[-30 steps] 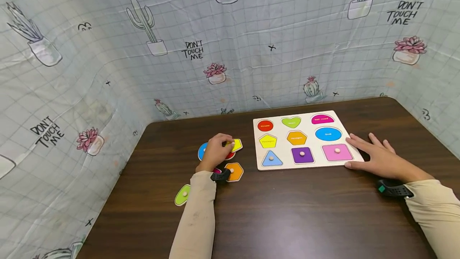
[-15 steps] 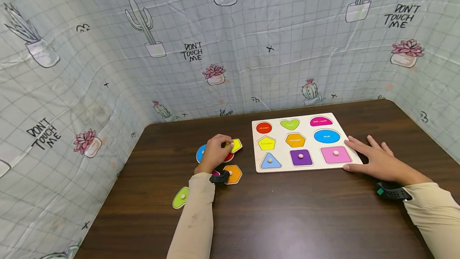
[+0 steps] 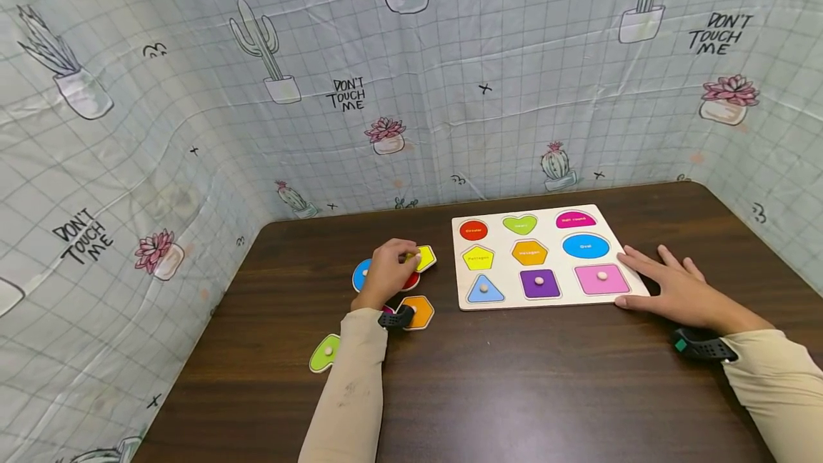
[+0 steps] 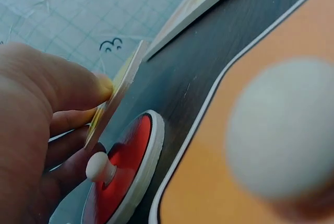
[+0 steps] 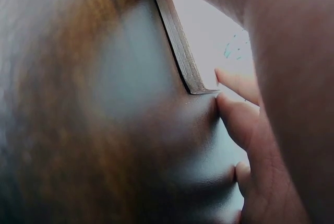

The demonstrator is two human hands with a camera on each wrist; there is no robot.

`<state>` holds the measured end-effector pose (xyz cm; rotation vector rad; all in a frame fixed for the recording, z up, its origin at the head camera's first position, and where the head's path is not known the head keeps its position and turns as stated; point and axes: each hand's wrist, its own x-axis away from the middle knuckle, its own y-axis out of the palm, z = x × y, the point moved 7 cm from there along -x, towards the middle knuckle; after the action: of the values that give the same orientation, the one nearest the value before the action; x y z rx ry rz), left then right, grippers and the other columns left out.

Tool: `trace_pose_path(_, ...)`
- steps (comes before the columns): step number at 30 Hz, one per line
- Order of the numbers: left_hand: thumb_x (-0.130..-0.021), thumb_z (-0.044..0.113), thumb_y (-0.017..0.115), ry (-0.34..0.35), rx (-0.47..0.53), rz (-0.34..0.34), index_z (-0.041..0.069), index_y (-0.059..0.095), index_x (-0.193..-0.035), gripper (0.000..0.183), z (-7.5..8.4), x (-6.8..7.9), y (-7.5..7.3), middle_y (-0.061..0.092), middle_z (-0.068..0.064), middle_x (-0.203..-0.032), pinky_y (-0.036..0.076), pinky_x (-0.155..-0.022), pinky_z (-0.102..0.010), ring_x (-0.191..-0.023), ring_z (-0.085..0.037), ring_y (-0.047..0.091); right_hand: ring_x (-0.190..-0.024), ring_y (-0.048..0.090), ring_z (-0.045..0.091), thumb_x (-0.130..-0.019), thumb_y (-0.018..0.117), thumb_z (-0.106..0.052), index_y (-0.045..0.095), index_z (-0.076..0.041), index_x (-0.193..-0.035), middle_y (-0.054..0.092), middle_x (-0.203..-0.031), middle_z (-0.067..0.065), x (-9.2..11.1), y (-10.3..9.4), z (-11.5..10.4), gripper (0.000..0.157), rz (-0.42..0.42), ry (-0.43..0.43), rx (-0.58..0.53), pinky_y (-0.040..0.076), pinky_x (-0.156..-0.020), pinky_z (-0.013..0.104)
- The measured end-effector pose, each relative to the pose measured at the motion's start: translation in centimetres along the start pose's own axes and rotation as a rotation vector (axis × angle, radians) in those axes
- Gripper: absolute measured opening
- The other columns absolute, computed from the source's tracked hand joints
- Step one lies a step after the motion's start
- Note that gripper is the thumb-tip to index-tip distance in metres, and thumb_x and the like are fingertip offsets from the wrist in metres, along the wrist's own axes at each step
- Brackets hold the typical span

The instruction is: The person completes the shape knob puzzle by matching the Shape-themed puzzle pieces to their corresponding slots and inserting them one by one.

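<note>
My left hand pinches a yellow pentagon puzzle piece between thumb and fingers. In the left wrist view that piece is tilted on edge, above a red circle piece with a white knob. An orange hexagon piece lies by the left wrist. The blue oval piece and a magenta piece are partly hidden by the hand and wrist. With fingers spread, my right hand touches the right edge of the white shape puzzle board.
A green heart piece lies beside the left forearm. Fitted along the board's near row are a blue triangle, a purple square and a pink rectangle. A patterned cloth hangs behind the dark wooden table.
</note>
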<state>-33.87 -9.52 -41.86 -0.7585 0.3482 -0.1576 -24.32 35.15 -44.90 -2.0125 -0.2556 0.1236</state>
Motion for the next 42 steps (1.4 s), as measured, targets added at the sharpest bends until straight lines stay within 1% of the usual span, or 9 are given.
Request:
trace_pose_path(8,-0.095,0.016,0.07,0.012,-0.001,0.02,0.003,0.076,-0.108,0.02,0.5,-0.4,-0.1,0.066,-0.007,-0.127,0.054,-0.091,-0.036,-0.107,-0.026,0.066,-0.14,0.0,0.064,-0.088,0.068,-0.054,0.028,-0.005,-0.157,0.019,-0.161,0.026,-0.2,-0.1,0.0,0.094,0.005,-0.002,0.008,-0.007,-0.104,0.078)
trace_pose_path(14,-0.094,0.016,0.071,0.015,0.002,0.053,0.003,0.077,-0.107,0.019,0.9,-0.5,-0.3,0.068,-0.006,-0.125,0.055,-0.09,-0.036,-0.106,-0.025,0.066,-0.141,0.0,0.064,-0.088,0.069,-0.054,0.028,-0.005,-0.157,0.02,-0.161,0.026,-0.3,-0.2,0.0,0.094,0.01,-0.006,0.011,-0.006,-0.104,0.078)
trace_pose_path(19,-0.093,0.015,0.072,0.014,0.017,0.048,0.004,0.077,-0.105,0.017,1.1,-0.4,0.6,0.068,-0.008,-0.123,0.056,-0.086,-0.035,-0.101,-0.024,0.066,-0.14,0.001,0.065,-0.088,0.069,-0.055,0.029,-0.005,-0.156,0.021,-0.16,0.026,-0.3,0.1,0.1,0.094,0.003,-0.001,0.012,-0.004,-0.103,0.079)
trace_pose_path(22,-0.093,0.015,0.072,0.015,0.015,0.045,0.004,0.078,-0.105,0.017,1.4,-0.5,1.3,0.068,-0.008,-0.122,0.055,-0.086,-0.034,-0.101,-0.024,0.066,-0.14,0.002,0.064,-0.087,0.07,-0.056,0.03,-0.005,-0.156,0.022,-0.16,0.026,-0.2,0.1,0.2,0.095,0.002,0.003,0.009,-0.004,-0.103,0.079)
trace_pose_path(25,-0.093,0.015,0.073,0.027,0.011,0.055,0.005,0.078,-0.104,0.016,2.0,-0.8,1.8,0.068,-0.008,-0.122,0.055,-0.088,-0.034,-0.105,-0.024,0.065,-0.14,0.001,0.064,-0.087,0.07,-0.055,0.03,-0.005,-0.157,0.021,-0.161,0.025,-0.2,0.0,0.2,0.095,0.013,-0.006,0.006,-0.006,-0.104,0.079)
trace_pose_path(28,-0.092,0.015,0.073,0.028,0.005,0.048,0.005,0.078,-0.104,0.016,2.6,-1.0,2.3,0.068,-0.007,-0.121,0.054,-0.092,-0.035,-0.11,-0.025,0.064,-0.14,0.001,0.064,-0.087,0.07,-0.056,0.03,-0.006,-0.157,0.021,-0.161,0.025,-0.1,0.0,0.2,0.095,0.014,-0.002,0.002,-0.006,-0.104,0.078)
trace_pose_path(33,-0.093,0.019,0.073,-0.02,-0.011,0.008,0.007,0.078,-0.105,0.018,2.9,-0.9,3.2,0.067,-0.005,-0.122,0.05,-0.098,-0.037,-0.115,-0.024,0.06,-0.14,0.002,0.064,-0.085,0.071,-0.057,0.031,-0.005,-0.156,0.022,-0.16,0.026,0.2,0.3,0.2,0.096,0.012,0.002,-0.005,-0.005,-0.103,0.079)
trace_pose_path(36,-0.093,0.019,0.073,-0.04,0.01,0.011,0.007,0.078,-0.105,0.017,3.0,-0.9,3.3,0.066,-0.005,-0.122,0.049,-0.1,-0.038,-0.115,-0.024,0.06,-0.14,0.002,0.064,-0.086,0.071,-0.056,0.031,-0.005,-0.156,0.022,-0.16,0.025,0.2,0.2,0.2,0.095,0.019,0.001,-0.004,-0.005,-0.104,0.079)
trace_pose_path(42,-0.092,0.018,0.074,-0.003,0.08,0.036,0.008,0.078,-0.102,0.015,3.7,-1.4,2.9,0.068,-0.005,-0.119,0.05,-0.098,-0.038,-0.112,-0.024,0.061,-0.14,0.001,0.064,-0.087,0.07,-0.055,0.029,-0.005,-0.156,0.021,-0.161,0.025,0.1,0.0,0.0,0.095,0.021,0.001,0.002,-0.005,-0.104,0.078)
